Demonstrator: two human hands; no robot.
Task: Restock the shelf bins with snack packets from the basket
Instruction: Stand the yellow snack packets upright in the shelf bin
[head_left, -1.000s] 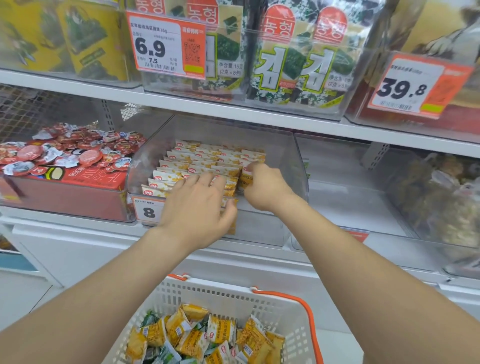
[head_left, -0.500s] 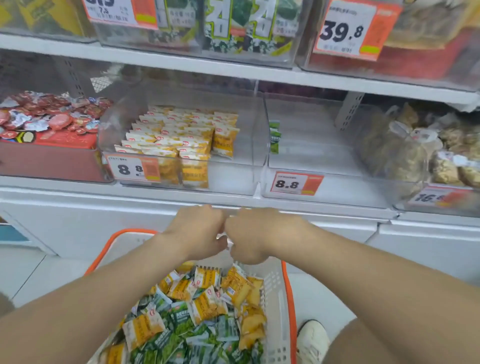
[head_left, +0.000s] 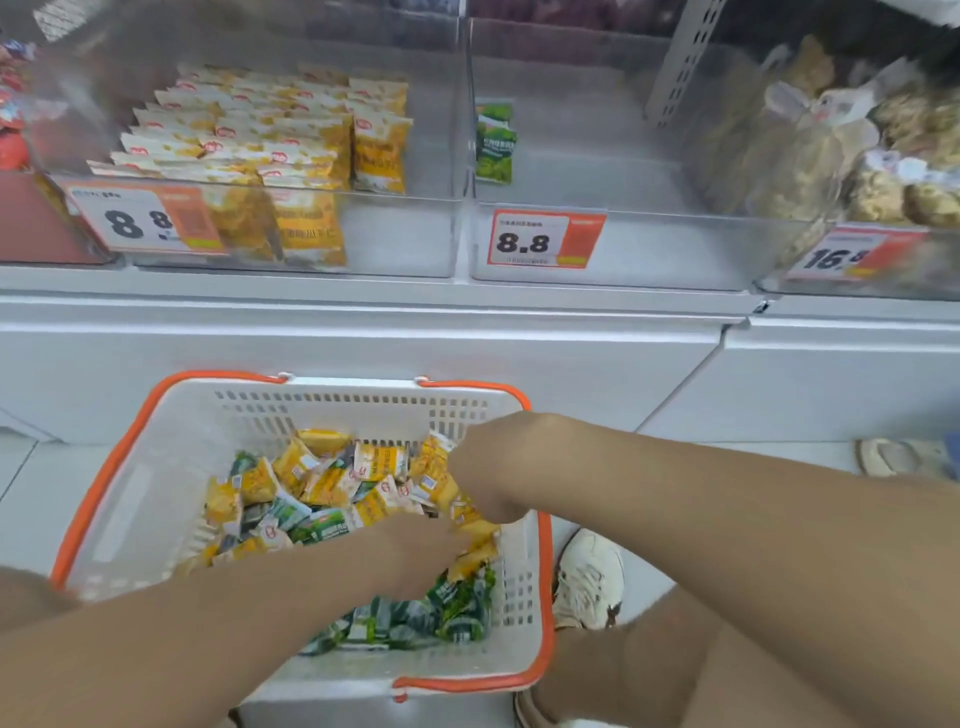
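A white basket (head_left: 156, 499) with an orange rim sits low in front of the shelf, holding several yellow snack packets (head_left: 332, 478) and green snack packets (head_left: 447, 608). My left hand (head_left: 421, 551) and my right hand (head_left: 483, 488) are both down among the packets at the basket's right side. Their fingers are blurred and buried, so any grip is unclear. Above, a clear bin (head_left: 400, 239) holds rows of yellow packets (head_left: 270, 140). The clear bin (head_left: 665, 249) beside it holds only green packets (head_left: 496, 143) at its left wall.
Price tags reading 8.8 hang on both bin fronts. A third clear bin (head_left: 779, 270) at the right holds brownish bagged snacks. A red bin (head_left: 31, 223) stands at the far left. White cabinet fronts run under the shelf. A white shoe (head_left: 589, 577) is right of the basket.
Both hands left the yellow-packet bin, came down past the shelf edge and dropped into the basket. The view tilted down with them.
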